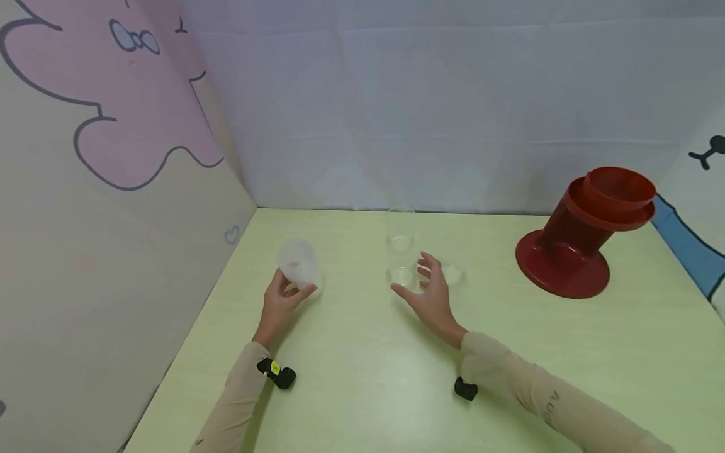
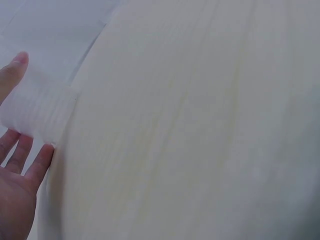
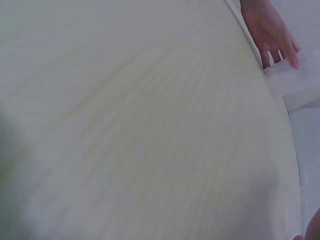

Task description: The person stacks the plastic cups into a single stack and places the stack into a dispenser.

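A translucent whitish plastic cup point(image 1: 299, 261) leans in my left hand point(image 1: 281, 308), with its round opening toward the far side of the table. Thumb and fingers pinch this cup point(image 2: 40, 102) from opposite sides in the left wrist view, where fine ribs show along its wall. My right hand point(image 1: 433, 305) is beside clear see-through cups point(image 1: 401, 242), which look stacked in a column near the table's back. Its thumb and fingers are spread apart, curving toward the column's lower end. Only a sliver of the right hand point(image 3: 313, 229) shows in the right wrist view.
To the right on the pale table point(image 1: 351, 377), a red hollow stand point(image 1: 572, 251) with a wide round base tilts rightward, a red cup-like piece point(image 1: 620, 189) in its mouth. A white cloth wall point(image 1: 453, 113) closes the back; a printed panel point(image 1: 113, 251) lines the left.
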### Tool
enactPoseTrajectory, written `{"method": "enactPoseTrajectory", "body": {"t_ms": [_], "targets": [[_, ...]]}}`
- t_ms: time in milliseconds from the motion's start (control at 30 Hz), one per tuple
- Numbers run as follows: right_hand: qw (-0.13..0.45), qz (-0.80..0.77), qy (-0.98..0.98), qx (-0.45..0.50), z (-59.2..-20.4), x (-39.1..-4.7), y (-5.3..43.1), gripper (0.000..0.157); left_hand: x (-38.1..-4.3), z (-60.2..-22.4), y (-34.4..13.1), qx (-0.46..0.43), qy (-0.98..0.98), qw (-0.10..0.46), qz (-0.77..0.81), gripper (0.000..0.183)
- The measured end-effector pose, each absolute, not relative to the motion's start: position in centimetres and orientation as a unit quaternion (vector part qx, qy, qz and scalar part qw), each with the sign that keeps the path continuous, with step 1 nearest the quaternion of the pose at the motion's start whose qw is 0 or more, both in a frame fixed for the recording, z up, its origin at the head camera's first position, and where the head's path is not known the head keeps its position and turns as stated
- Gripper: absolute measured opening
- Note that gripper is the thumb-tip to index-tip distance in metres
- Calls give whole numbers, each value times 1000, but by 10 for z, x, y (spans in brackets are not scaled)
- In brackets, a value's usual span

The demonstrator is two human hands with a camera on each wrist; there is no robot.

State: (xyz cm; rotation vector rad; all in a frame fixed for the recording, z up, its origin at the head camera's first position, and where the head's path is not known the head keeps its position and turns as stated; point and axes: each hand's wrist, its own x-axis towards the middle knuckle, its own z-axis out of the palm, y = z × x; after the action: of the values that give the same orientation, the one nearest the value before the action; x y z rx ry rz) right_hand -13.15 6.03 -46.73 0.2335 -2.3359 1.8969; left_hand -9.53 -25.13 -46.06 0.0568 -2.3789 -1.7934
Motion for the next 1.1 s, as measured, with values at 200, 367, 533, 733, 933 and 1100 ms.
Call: {"method": "enactPoseTrajectory", "body": {"t_ms": [200,367,533,733,933,1100], "targets": [[67,619,-779,75,-467,-143,53,84,-95,-459,-251,21,-797,79,-599,67],[76,629,-770,72,-467,-150,49,70,-94,-456,-250,17,-793,75,-605,67],[69,638,-763,75,-468,-152,48,63,-94,-454,-250,18,-794,72,-604,68],[61,642,-760,81,-458,-148,48,63,-92,-454,-250,18,-791,72,-607,68],[56,640,-760,92,-425,-133,49,59,-93,-456,-250,20,-794,74,-603,68],[50,640,-761,100,-419,-131,50,59,-94,-457,-252,21,-796,76,-600,69]]}}
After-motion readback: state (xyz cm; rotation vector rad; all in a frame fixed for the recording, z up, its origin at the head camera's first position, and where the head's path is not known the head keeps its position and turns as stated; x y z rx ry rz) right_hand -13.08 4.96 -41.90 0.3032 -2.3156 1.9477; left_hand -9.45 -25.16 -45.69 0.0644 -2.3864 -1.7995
